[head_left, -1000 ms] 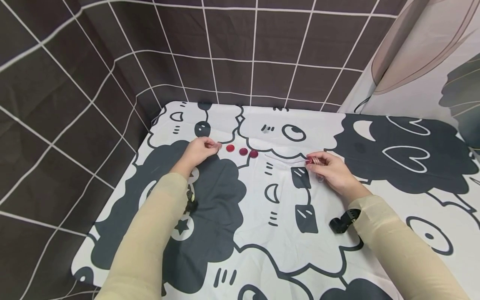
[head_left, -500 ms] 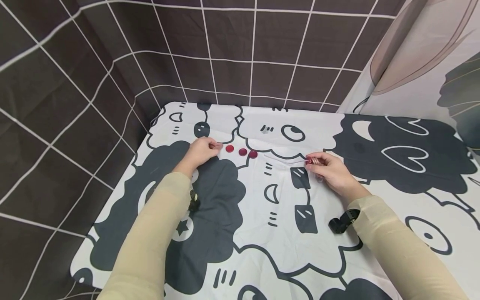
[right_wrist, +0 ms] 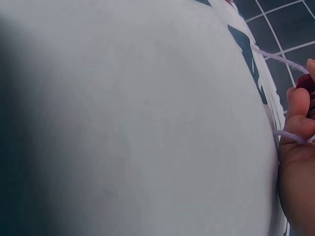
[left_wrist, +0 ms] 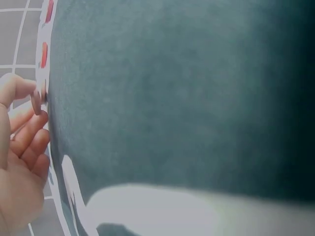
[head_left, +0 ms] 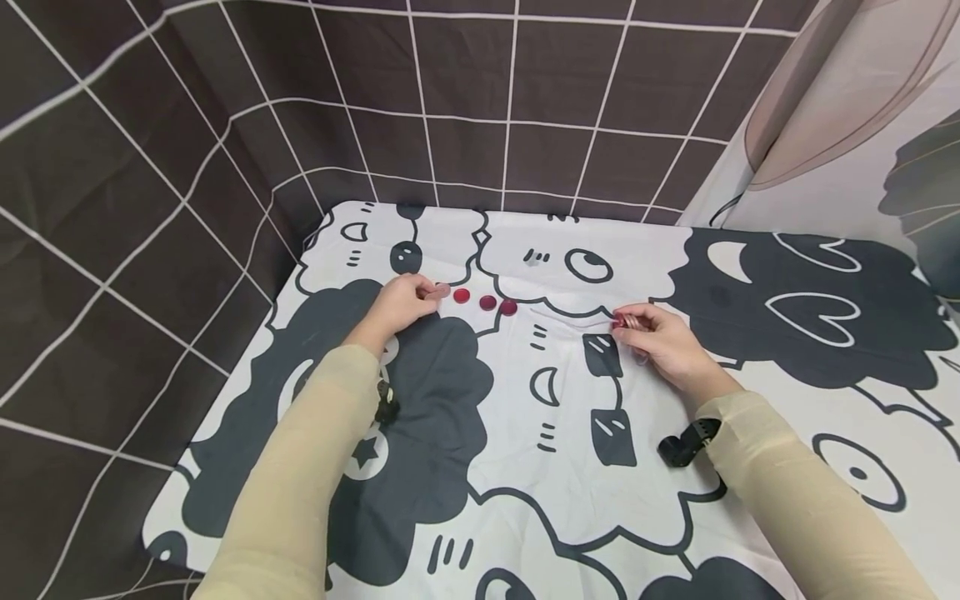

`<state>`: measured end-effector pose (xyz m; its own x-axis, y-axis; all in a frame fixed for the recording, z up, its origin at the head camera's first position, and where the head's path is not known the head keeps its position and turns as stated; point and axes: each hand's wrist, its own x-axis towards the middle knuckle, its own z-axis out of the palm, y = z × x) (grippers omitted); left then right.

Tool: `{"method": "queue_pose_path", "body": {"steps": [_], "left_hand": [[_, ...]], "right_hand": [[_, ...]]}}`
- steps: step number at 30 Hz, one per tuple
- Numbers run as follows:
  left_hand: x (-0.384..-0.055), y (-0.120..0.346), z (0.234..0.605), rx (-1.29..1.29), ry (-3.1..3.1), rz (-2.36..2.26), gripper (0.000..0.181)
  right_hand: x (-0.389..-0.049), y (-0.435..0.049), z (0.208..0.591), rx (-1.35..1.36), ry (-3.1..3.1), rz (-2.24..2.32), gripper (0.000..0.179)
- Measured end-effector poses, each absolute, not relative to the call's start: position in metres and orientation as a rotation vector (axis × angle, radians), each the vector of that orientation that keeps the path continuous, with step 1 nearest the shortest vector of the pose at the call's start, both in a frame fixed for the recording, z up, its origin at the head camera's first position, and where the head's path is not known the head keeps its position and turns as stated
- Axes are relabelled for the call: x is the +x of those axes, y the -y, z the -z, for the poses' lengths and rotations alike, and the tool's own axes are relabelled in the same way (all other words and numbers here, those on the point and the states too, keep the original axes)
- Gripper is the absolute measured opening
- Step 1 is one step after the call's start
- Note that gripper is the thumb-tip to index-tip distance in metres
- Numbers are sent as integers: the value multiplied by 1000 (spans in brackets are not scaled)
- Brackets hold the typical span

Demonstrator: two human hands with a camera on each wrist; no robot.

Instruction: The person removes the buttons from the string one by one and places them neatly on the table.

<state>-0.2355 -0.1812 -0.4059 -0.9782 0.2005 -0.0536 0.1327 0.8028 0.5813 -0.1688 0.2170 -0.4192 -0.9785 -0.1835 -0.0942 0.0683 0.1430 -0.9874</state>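
Observation:
My left hand (head_left: 405,302) pinches a small pinkish disc (left_wrist: 36,102) between thumb and fingers, at the left end of a short row. A second pinkish disc (left_wrist: 43,91) stands just beyond those fingertips in the left wrist view. The row continues rightward with a bright red disc (head_left: 461,296), a dark red disc (head_left: 487,302) and another dark red disc (head_left: 508,307). My right hand (head_left: 663,340) holds a small stack of red and paler discs (head_left: 621,321), partly hidden by its fingers. A lilac cord (right_wrist: 280,58) runs to this stack, and a piece crosses the palm.
A cloth (head_left: 517,467) with black-and-white cartoon sheep covers the surface. Dark gridded fabric (head_left: 465,150) hangs along the back and left. A pale curtain (head_left: 840,108) hangs at the back right. A black wrist device (head_left: 678,450) sits beside the right sleeve.
The left fingertips shift very slightly to the right, toward the bright red disc. The right hand and the row of discs stay where they were.

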Motion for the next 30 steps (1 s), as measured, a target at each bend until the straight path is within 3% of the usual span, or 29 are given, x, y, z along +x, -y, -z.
{"method": "queue_pose_path", "body": {"steps": [14, 30], "left_hand": [[-228, 180, 400, 340, -2910, -814, 17], [-229, 184, 403, 301, -2845, -928, 26]], "right_hand": [[-168, -217, 420, -132, -2248, 1916, 41], [-167, -219, 421, -130, -2220, 1939, 39]]}}
